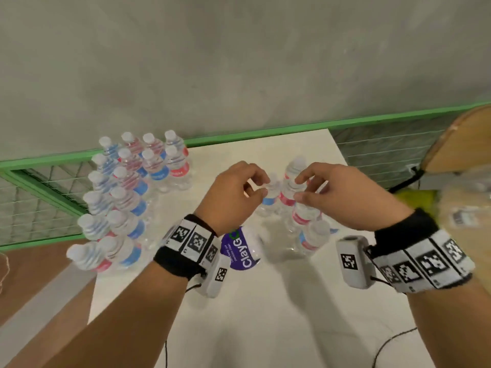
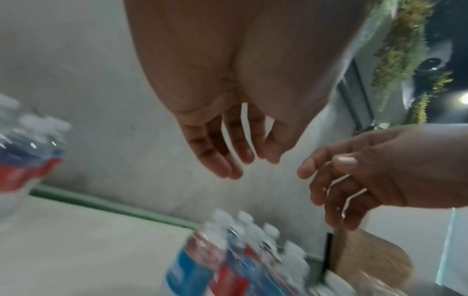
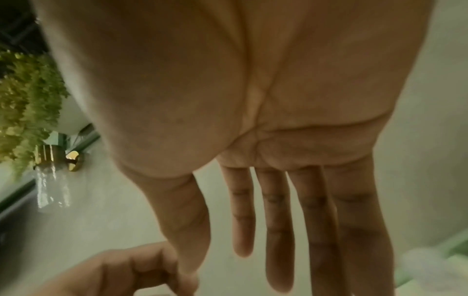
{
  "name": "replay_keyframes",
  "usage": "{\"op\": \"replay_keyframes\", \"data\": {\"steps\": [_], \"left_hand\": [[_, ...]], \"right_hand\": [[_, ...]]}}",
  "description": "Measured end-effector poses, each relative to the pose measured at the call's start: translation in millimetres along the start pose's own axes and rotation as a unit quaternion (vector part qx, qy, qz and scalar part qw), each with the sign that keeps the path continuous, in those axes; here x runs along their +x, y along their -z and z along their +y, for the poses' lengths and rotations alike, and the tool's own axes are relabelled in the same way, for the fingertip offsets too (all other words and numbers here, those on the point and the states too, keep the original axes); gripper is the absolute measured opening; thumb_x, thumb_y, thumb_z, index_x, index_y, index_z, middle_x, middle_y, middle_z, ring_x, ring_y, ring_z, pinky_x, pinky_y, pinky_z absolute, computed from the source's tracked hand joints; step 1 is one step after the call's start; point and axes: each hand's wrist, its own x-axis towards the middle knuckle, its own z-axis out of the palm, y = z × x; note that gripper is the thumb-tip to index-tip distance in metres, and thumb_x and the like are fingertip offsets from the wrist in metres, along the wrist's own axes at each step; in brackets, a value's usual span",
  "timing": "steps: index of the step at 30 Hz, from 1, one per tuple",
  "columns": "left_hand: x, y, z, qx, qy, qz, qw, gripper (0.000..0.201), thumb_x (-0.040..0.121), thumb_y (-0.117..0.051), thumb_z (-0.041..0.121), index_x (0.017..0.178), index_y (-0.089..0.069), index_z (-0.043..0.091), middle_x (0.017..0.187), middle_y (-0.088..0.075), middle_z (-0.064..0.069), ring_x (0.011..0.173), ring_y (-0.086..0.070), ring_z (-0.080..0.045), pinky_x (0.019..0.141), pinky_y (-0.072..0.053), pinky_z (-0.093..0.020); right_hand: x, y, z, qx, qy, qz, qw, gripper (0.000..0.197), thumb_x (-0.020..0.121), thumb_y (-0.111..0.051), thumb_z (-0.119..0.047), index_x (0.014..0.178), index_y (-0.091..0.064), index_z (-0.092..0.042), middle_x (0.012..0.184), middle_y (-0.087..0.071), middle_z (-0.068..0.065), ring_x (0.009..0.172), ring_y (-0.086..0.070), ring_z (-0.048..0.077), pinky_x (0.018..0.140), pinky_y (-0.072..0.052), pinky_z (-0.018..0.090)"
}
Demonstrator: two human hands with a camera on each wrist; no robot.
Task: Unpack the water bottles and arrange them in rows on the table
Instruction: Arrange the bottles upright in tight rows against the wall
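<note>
Small clear water bottles with red and blue labels stand in two rows (image 1: 127, 192) along the left side of the white table (image 1: 265, 314). A loose cluster of bottles (image 1: 295, 208) sits mid-table in torn clear wrap with a purple label (image 1: 240, 251). My left hand (image 1: 261, 184) and right hand (image 1: 301, 187) hover close together just above the cluster's caps. In the left wrist view the left hand (image 2: 243, 160) hangs empty over the cluster (image 2: 235, 256), with the right hand (image 2: 329, 180) beside it. The right wrist view shows the right hand's fingers (image 3: 276, 230) straight and empty.
A green railing with wire mesh (image 1: 239, 132) runs behind and left of the table. A round wooden board (image 1: 465, 139) and a plastic bag (image 1: 467, 208) crowd the right edge. Thin cables (image 1: 385, 346) trail over the near table.
</note>
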Motion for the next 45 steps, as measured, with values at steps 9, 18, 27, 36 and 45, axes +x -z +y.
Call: {"op": "replay_keyframes", "data": {"steps": [9,18,27,36,45], "left_hand": [[-12,-130,7,0.006,-0.006,-0.081,0.997,0.077,0.084,-0.060,0.000,0.149,-0.033,0.032,0.154,-0.031,0.012,0.141,-0.030,-0.007,0.116,-0.031,-0.029],[-1,-149,4,0.116,0.036,-0.081,0.989,0.054,0.088,-0.060,0.011,0.137,-0.048,0.031,0.126,-0.041,0.003,0.116,-0.045,-0.023,0.100,-0.044,-0.037],[-29,-142,2,-0.020,0.079,-0.081,0.993,0.035,0.085,-0.067,0.015,0.110,-0.055,0.035,0.110,-0.058,0.025,0.094,-0.056,-0.003,0.090,-0.049,-0.028],[-56,-77,-24,-0.123,0.217,0.042,0.967,0.020,0.085,-0.072,0.024,0.095,-0.057,0.034,0.107,-0.069,0.012,0.082,-0.069,-0.024,0.079,-0.060,-0.041],[-69,9,-74,0.026,0.234,0.064,0.970,0.028,0.080,-0.075,0.041,0.093,-0.052,0.030,0.098,-0.062,0.010,0.082,-0.064,-0.021,0.074,-0.056,-0.038]], "right_hand": [[-44,-62,106,0.021,-0.010,-0.014,1.000,0.071,0.076,-0.076,-0.029,0.136,-0.040,-0.044,0.119,-0.043,-0.005,0.105,-0.057,0.014,0.092,-0.049,0.025],[-34,-80,137,0.036,0.015,0.056,0.998,0.044,0.078,-0.073,-0.019,0.111,-0.050,-0.034,0.113,-0.041,-0.006,0.087,-0.060,0.020,0.082,-0.054,0.039],[-36,-79,146,0.075,0.027,0.061,0.995,0.041,0.078,-0.073,-0.015,0.112,-0.059,-0.034,0.116,-0.049,-0.013,0.091,-0.057,0.011,0.086,-0.053,0.034],[-23,-78,129,0.020,0.046,0.026,0.998,0.033,0.084,-0.069,-0.020,0.115,-0.064,-0.029,0.112,-0.056,-0.005,0.097,-0.058,0.017,0.088,-0.048,0.033],[11,-88,62,0.066,0.099,-0.002,0.993,0.029,0.084,-0.073,-0.024,0.111,-0.065,-0.029,0.105,-0.059,-0.007,0.078,-0.054,0.007,0.079,-0.040,0.023]]}}
